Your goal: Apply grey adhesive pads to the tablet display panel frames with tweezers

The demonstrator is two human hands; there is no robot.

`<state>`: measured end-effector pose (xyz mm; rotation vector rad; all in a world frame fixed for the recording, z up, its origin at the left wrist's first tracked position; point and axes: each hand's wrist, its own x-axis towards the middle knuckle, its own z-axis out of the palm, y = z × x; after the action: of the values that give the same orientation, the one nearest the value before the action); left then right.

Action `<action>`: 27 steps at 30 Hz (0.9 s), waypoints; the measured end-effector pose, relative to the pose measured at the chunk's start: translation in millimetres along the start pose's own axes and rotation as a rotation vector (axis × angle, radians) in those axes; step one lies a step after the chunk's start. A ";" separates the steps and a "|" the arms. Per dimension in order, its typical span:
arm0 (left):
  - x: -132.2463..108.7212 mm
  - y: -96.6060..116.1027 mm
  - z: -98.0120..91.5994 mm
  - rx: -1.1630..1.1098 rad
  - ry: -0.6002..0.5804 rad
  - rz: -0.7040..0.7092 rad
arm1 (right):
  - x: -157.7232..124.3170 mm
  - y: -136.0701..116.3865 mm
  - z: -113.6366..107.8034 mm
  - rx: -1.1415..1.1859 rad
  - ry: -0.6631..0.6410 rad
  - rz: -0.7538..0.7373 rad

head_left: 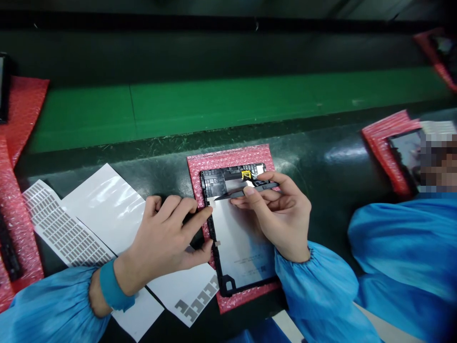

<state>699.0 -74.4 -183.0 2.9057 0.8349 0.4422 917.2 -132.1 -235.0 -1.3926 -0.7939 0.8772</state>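
Observation:
A tablet's black frame with a silvery back plate [243, 238] lies on a pink bubble-wrap bag [228, 155]. My right hand [282, 214] is closed around dark tweezers [239, 192], held almost flat over the upper part of the tablet; their tip points left. A yellow-edged part [246, 175] shows just above the tweezers. My left hand [171, 233] rests at the tablet's left edge, index fingertip and thumb touching the frame, fingers apart and holding nothing. Small pale tabs [217, 243] sit along that edge. My right fingers hide part of the tablet's upper right.
Sheets of grey stickers [71, 224] and a white glossy sheet [107, 205] lie left. Red bubble wrap [21, 114] with dark devices is at far left. A co-worker's blue sleeve [403, 243] is close on the right, beside another wrapped tablet [407, 147]. A green strip [214, 105] runs behind.

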 end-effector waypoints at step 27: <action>-50.9 -5.5 -97.5 -0.096 -0.112 -0.148 | -40.0 -39.1 10.9 0.123 -0.161 0.041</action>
<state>625.9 -96.6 -103.6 2.7289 0.9736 0.2953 890.6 -161.4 -194.0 -1.2457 -0.8214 1.0627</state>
